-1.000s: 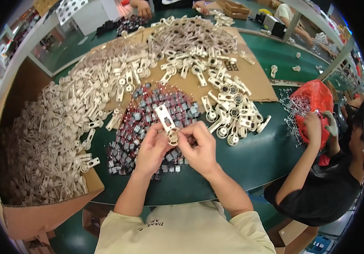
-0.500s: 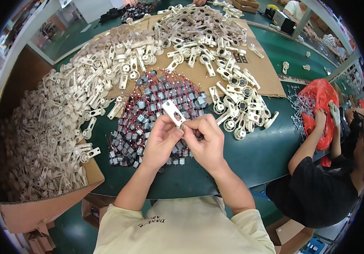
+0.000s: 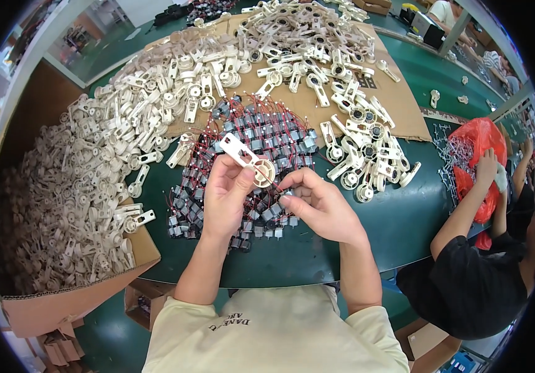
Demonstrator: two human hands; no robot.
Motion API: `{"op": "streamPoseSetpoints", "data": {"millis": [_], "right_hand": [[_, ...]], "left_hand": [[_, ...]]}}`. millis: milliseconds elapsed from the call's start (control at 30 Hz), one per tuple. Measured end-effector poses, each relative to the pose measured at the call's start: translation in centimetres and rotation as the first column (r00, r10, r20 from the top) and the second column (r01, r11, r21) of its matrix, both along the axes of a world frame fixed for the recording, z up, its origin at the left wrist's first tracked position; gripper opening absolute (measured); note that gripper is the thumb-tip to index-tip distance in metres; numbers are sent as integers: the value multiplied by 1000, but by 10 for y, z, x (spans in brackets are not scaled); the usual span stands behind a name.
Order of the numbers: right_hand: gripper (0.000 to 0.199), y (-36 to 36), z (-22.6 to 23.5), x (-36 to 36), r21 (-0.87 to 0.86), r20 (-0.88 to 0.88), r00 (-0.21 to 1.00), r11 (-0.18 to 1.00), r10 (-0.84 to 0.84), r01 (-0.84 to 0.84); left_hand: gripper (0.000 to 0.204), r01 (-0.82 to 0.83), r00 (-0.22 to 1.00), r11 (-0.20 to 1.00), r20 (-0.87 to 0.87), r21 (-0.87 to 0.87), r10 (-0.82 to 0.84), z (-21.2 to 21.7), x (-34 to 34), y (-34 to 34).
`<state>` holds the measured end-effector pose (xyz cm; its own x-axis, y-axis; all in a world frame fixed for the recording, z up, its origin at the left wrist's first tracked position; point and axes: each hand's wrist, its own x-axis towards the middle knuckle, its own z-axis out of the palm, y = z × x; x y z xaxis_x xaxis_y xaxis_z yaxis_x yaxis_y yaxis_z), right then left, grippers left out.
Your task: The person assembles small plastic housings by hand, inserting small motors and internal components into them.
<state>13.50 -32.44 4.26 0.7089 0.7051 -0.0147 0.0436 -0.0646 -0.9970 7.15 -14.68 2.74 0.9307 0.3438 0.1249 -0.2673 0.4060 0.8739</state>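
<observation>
My left hand grips a cream plastic housing, a slotted arm with a spoked round end, tilted over the motor pile. Just right of that round end, my right hand has its thumb and forefinger pinched on a small grey motor with red wire, mostly hidden by the fingers. Beneath both hands spreads a heap of small grey motors with red wires, lying on the green table.
An open cardboard box full of cream housings stands at the left. More housings are piled on flattened cardboard; a smaller cluster lies right of the motors. Farther right, a co-worker's hand touches a red plastic bag beside loose screws.
My right hand has moved away from the housing, to the right. The housing has turned and its round end now shows. The whole view has shifted slightly.
</observation>
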Motion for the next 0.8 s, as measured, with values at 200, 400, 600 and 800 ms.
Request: {"op": "streamPoseSetpoints", "data": {"millis": [200,400,600,800], "right_hand": [[27,1,-4,-1,106,-77,997,994,9,-1],[39,11,-2,-8,25,212,973,996,-88,84],[31,19,-2,-14,-23,71,990,992,-121,123],[26,22,-13,-15,206,198,947,956,-251,210]], "left_hand": [[16,-37,998,999,43,24,36,-1,0,6],[13,0,999,999,43,-49,2,0,0,4],[15,3,998,993,65,-121,5,5,-1,-1],[20,28,999,978,45,-205,-19,2,-1,7]]}}
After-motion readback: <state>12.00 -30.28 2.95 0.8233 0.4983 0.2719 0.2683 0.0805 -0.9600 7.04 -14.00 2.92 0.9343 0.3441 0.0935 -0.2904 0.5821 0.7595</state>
